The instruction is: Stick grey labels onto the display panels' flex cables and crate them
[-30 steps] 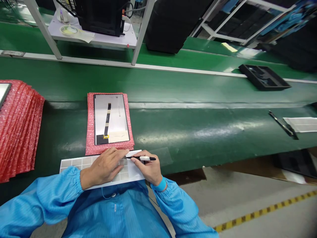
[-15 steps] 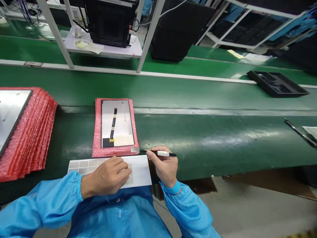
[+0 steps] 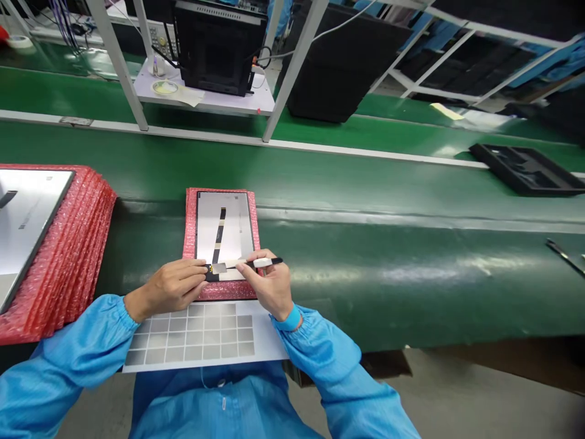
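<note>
A display panel (image 3: 235, 222) lies face down on red bubble wrap (image 3: 222, 291), a dark flex cable (image 3: 219, 235) running up its back. My right hand (image 3: 272, 283) grips a slim pen-like tool (image 3: 265, 262) with a white and black handle. At the tool's tip, a small grey sticker (image 3: 219, 268) lies over the dark strip along the panel's lower edge. My left hand (image 3: 176, 285) has its fingers stretched out, fingertips touching the lower left corner beside the sticker. Nearer me, below both hands, is a white sheet with rows of grey stickers (image 3: 192, 332).
To the left rises a stack of red bubble-wrap sleeves (image 3: 86, 244) with a larger panel (image 3: 31, 225) on top. A black tray (image 3: 525, 167) and a dark thin tool (image 3: 564, 256) lie right. Metal frame posts (image 3: 297, 70) and a shelf (image 3: 219, 100) stand behind the green bench (image 3: 388, 274).
My right hand has carried the sticker on the tool leftward onto the panel's lower edge. My left hand has moved off the sticker sheet to the panel's corner, uncovering the rows.
</note>
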Available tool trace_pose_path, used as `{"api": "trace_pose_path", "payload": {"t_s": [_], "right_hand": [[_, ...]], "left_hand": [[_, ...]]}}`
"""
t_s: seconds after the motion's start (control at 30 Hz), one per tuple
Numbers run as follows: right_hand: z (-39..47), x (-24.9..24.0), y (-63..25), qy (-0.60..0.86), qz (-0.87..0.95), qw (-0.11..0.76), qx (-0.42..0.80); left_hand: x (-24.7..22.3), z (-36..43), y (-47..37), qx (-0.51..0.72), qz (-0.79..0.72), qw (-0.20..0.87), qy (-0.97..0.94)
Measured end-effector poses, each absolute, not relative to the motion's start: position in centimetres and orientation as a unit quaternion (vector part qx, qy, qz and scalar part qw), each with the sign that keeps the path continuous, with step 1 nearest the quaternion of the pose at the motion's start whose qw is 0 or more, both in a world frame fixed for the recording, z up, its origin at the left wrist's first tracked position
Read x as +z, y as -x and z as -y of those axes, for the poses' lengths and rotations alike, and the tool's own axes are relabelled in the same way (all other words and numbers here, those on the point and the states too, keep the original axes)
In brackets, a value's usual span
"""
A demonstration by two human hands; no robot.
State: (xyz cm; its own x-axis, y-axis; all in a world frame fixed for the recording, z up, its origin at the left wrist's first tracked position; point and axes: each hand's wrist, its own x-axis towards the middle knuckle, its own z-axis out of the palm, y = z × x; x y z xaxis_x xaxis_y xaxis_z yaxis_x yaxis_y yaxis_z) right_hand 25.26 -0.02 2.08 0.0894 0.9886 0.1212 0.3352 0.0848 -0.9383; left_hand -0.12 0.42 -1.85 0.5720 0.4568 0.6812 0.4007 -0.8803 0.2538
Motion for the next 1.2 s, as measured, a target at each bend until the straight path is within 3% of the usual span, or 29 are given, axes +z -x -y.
{"api": "trace_pose_path", "payload": {"t_s": [0.3, 1.2], "right_hand": [[0.8, -0.9, -24.8, 0.548, 0.593, 0.487, 0.332], [0.7, -0.6, -24.8, 0.54, 0.59, 0.496, 0.337]], "left_hand": [[-1.4, -0.7, 0.3, 0.393, -0.253, 0.074, -0.881], [-1.2, -0.4, 0.3, 0.38, -0.275, 0.092, -0.878]]}}
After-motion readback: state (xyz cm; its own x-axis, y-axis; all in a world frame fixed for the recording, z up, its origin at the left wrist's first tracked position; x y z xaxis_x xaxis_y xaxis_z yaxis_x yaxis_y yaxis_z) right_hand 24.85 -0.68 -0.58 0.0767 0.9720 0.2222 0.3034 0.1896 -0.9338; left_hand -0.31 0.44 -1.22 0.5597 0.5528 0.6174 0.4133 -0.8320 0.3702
